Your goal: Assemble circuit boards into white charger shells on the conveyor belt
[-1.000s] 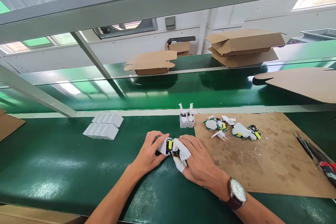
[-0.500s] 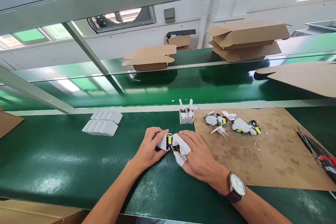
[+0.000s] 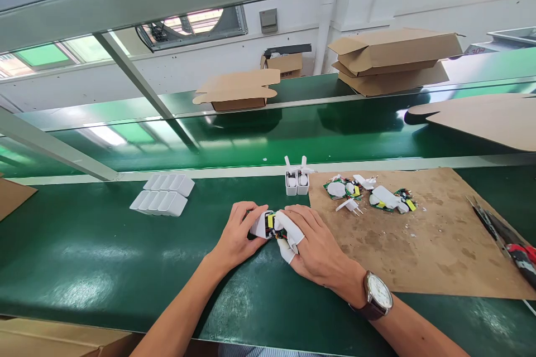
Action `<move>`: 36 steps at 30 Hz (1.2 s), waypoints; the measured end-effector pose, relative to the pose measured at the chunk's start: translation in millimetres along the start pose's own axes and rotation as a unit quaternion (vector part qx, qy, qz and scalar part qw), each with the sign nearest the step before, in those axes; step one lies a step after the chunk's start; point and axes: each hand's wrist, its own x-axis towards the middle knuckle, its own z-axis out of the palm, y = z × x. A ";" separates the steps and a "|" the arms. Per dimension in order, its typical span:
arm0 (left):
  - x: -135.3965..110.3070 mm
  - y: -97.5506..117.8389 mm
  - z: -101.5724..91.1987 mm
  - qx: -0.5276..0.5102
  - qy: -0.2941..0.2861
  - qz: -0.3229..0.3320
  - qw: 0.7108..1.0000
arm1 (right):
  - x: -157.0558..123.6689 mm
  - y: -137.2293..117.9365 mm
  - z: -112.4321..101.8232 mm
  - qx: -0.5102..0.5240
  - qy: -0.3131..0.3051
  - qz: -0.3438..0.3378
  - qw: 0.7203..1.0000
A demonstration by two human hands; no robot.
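Observation:
My left hand (image 3: 242, 232) is closed round a white plastic housing (image 3: 259, 225), its open end facing right. Out of that end shows a circuit board with parts (image 3: 272, 222), one of them wrapped in yellow tape. My right hand (image 3: 316, 242), with white covers on some fingertips, grips the board's right side; its fingers hide part of it. Beyond my hands stand two white housings (image 3: 292, 187) with white pieces sticking out of their tops. Several empty-looking white housings (image 3: 159, 201) lie in two rows to the left.
On a stained cardboard sheet (image 3: 377, 256) at the right lie circuit assemblies (image 3: 387, 199) and a white plug piece (image 3: 350, 206). Tweezers (image 3: 486, 217) and a red-and-black tool (image 3: 523, 259) rest at its right edge. Cardboard boxes (image 3: 393, 53) sit on the belt behind.
Both hands keep their hold on the housing and board, with almost no visible movement. The view has tilted very slightly.

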 end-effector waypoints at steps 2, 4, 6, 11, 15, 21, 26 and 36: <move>0.4 0.2 -0.1 -0.001 0.000 0.001 1.000 | -0.2 0.3 0.3 0.001 -0.002 0.005 1.000; 0.9 0.8 -0.4 -0.002 0.002 0.002 1.000 | -0.3 0.5 0.5 0.002 -0.001 0.006 1.000; 1.4 1.5 -0.8 -0.004 0.003 0.001 1.000 | -0.2 0.7 0.6 0.002 0.003 -0.001 1.000; 1.4 2.3 -1.1 -0.007 0.004 0.003 1.000 | 0.4 1.1 -0.1 0.009 0.007 -0.002 1.000; 0.6 0.4 -0.3 -0.006 0.006 0.004 1.000 | -1.0 2.2 0.8 0.010 0.006 -0.005 1.000; -0.2 -1.1 0.4 -0.004 0.009 0.005 1.000 | -6.6 5.2 6.7 0.012 0.011 -0.007 1.000; 0.3 0.5 0.0 -0.014 0.014 0.005 1.000 | -7.9 5.9 7.6 0.023 0.019 0.000 1.000; -2.4 -1.7 1.7 -0.043 0.007 -0.013 0.999 | -12.9 9.5 13.0 0.041 0.022 0.005 0.999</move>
